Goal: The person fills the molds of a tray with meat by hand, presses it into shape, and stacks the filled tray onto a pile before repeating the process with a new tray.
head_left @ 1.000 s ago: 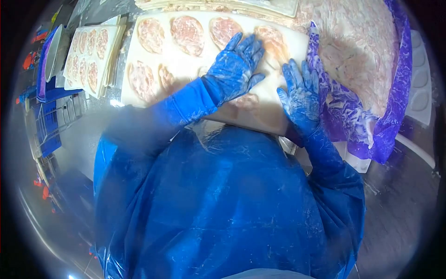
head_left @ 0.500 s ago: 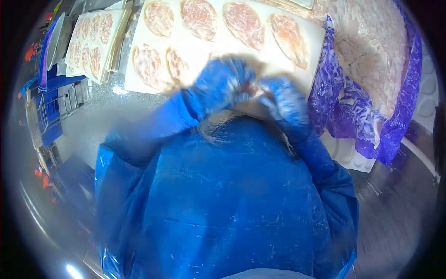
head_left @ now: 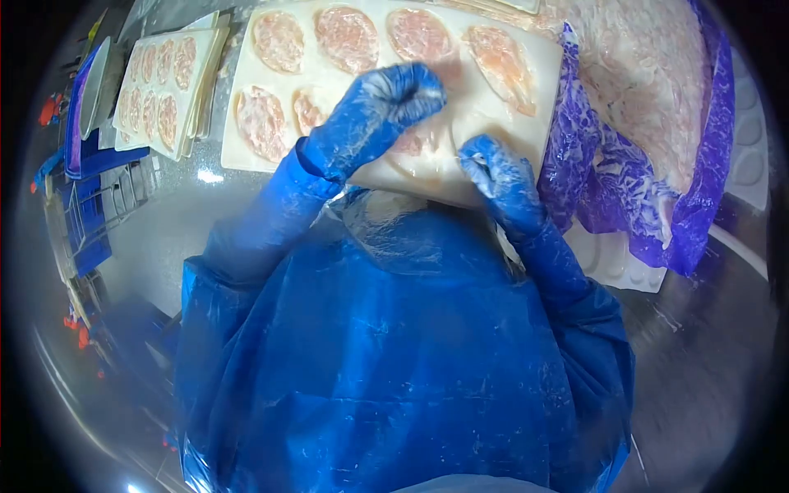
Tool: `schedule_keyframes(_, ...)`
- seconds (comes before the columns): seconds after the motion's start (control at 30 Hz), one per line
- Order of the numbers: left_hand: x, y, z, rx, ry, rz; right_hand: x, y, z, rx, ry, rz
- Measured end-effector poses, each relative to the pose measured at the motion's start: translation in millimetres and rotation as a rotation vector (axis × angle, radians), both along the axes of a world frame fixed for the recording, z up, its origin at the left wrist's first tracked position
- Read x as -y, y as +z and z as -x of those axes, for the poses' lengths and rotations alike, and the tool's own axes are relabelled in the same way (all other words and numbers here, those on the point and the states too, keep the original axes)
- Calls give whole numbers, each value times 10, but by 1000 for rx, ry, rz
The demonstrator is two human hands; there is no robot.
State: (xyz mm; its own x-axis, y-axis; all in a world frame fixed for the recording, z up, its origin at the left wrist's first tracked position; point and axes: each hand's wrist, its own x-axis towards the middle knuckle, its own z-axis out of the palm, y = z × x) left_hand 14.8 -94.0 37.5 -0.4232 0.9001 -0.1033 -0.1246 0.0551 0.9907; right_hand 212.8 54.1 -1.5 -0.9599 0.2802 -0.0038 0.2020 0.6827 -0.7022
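Observation:
A white moulded tray (head_left: 304, 16) lies before me, its oval hollows holding flat pieces of raw pale-pink meat (head_left: 345, 39). Over the tray's middle is my left hand (head_left: 382, 111), in a blue glove smeared white. Its fingers are curled closed, and whatever they may hold is hidden. Some meat (head_left: 411, 146) shows in a front hollow just below it. My right hand (head_left: 501, 177), also gloved in blue, rests over the front right of the tray near a hollow. Its fingers are bent in; I cannot make out anything in them.
On the right, a large mass of raw meat (head_left: 641, 90) lies on purple plastic sheeting (head_left: 711, 164). A stack of filled white trays (head_left: 160, 90) stands at the left, beside a blue crate (head_left: 86, 156). Another white moulded tray (head_left: 616, 259) pokes out beneath the sheeting.
My hands were close together with a small pale bit between them and are now apart. The left has moved up over the tray; the right has shifted slightly down. More of the front hollows shows.

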Motion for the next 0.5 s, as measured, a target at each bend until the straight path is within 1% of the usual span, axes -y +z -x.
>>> schedule_keyframes(0.03, -93, 103, 2, -88, 63, -32, -17, 28, -41, 2, -5, -3)
schedule_keyframes(0.07, -188, 212, 2, -175, 129, -63, -32, 73, -71, -43, -84, 156)
schedule_keyframes(0.1, -285, 323, -11, -268, 150, -65, -50, 115, -95, -89, -162, 315)
schedule_keyframes(0.13, -380, 314, -62, -268, 151, -67, -72, 151, -115, -89, -161, 313)
schedule_keyframes(0.2, -620, 289, -188, -642, 277, -52, -119, 210, -156, -149, -179, 321)
schedule_keyframes(0.23, -734, 133, -290, -679, 209, -53, -152, 227, -188, -152, -181, 322)
schedule_keyframes(0.27, -819, -152, -448, -714, 142, -54, -202, 240, -231, -134, -280, 246)
schedule_keyframes(0.3, -866, -600, -754, -518, 89, -193, -271, 248, -260, -116, -376, 167)
schedule_keyframes(0.33, -875, -687, -959, -320, 36, -330, -349, 235, -282, -120, -373, 166)
schedule_keyframes(0.37, -823, -796, -1037, -323, 36, -330, -422, 200, -319, -240, -440, 262)
schedule_keyframes(0.4, -730, -560, -1042, -579, -49, -229, -497, 170, -380, -358, -511, 360)
schedule_keyframes(0.43, -647, -380, -992, -831, -136, -124, -627, 159, -446, -339, -402, -42)
schedule_keyframes(0.47, -614, -316, -767, -933, -126, -142, -588, 204, -362, -337, -407, -41)
schedule_keyframes(0.5, -566, -204, -601, -1012, -30, -61, -478, 277, -194, -439, -413, 171)
